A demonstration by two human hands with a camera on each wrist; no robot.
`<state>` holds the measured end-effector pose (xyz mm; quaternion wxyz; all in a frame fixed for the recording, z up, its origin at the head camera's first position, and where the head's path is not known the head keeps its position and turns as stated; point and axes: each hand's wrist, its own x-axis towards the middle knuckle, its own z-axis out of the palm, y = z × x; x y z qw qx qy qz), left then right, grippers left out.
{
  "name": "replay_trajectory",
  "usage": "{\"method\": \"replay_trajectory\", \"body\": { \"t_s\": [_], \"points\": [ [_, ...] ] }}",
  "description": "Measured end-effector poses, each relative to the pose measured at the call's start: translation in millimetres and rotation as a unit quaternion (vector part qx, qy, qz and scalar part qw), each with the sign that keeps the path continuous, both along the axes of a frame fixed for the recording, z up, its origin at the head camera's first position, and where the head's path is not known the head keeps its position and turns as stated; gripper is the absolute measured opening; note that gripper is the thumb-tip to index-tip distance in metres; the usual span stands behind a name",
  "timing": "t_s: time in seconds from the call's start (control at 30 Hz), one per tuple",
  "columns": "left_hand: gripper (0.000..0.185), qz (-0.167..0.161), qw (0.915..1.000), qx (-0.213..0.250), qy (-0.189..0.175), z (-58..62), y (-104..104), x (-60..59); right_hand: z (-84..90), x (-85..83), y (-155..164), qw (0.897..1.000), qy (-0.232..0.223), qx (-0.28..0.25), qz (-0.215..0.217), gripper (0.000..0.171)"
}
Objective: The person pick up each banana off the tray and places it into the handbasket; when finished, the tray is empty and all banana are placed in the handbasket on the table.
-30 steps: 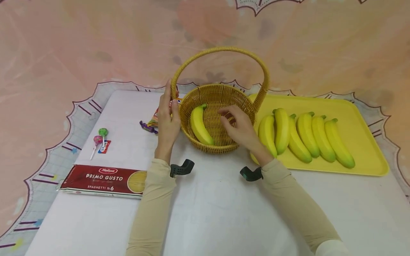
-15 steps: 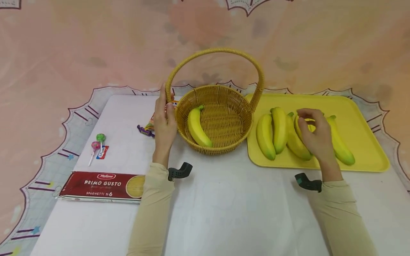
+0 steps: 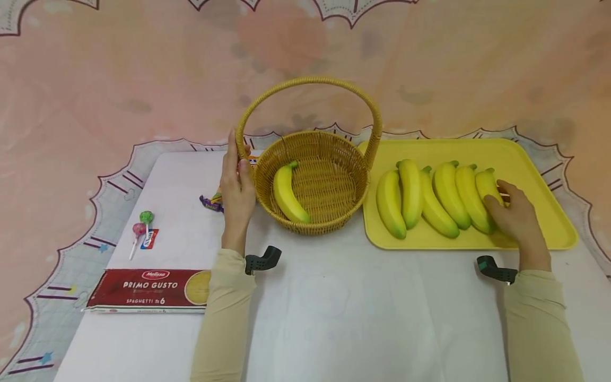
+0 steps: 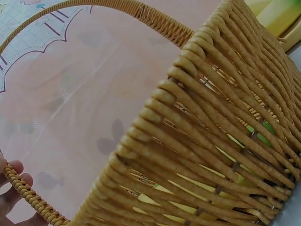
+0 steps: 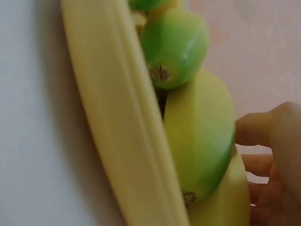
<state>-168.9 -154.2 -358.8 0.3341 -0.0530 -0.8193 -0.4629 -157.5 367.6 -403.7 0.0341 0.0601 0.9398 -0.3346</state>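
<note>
A wicker basket (image 3: 312, 227) with a tall hooped handle holds one banana (image 3: 287, 196) at its left side. My left hand (image 3: 237, 199) holds the handle's left foot, its fingertips showing past the handle (image 4: 35, 200) in the left wrist view. On the yellow tray (image 3: 549, 228) to the right, several bananas (image 3: 446, 196) lie side by side. My right hand (image 3: 517, 215) holds the rightmost banana (image 3: 487, 183), thumb across it and fingers on its far right side; the hand hides the banana's lower part. In the right wrist view, fingers (image 5: 256, 129) meet a banana's edge.
Left of the basket are a candy packet and a purple-wrapped sweet (image 3: 211, 203), partly behind my left hand. Two lollipops (image 3: 143, 222) and a small red-and-blue sweet (image 3: 149, 239) lie farther left. A red spaghetti packet (image 3: 148, 289) lies in front of them, beside my left sleeve.
My right hand has left the basket, passed right over the tray and reached the rightmost banana. My left hand stays at the basket handle. The head view has shifted slightly.
</note>
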Motion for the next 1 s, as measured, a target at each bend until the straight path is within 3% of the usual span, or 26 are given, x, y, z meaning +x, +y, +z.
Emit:
{"method": "replay_trajectory", "body": {
  "t_s": [0.2,0.37,0.57,0.77,1.0],
  "points": [
    [0.049,-0.002,0.9998,0.02,-0.005,-1.1,-1.0,2.8,8.8,-0.9,4.9,0.998,-0.064,0.023,0.0,0.078],
    [0.049,0.002,0.9997,0.023,-0.01,-3.6,-1.2,3.2,20.6,1.6,1.4,0.997,-0.075,-0.01,-0.025,0.081],
    [0.048,0.007,0.9997,0.022,-0.002,-1.2,-3.9,4.0,34.8,1.1,-30.2,0.997,-0.051,-0.059,0.001,0.08],
    [0.048,0.0,0.9999,0.012,-0.003,-1.0,-2.9,3.0,49.1,11.1,-64.1,0.997,-0.001,-0.062,0.056,0.071],
    [0.048,-0.004,1.0,0.007,-0.001,-0.3,-0.3,1.7,60.5,22.8,-95.2,0.991,0.009,-0.082,0.104,0.066]
  ]
}}
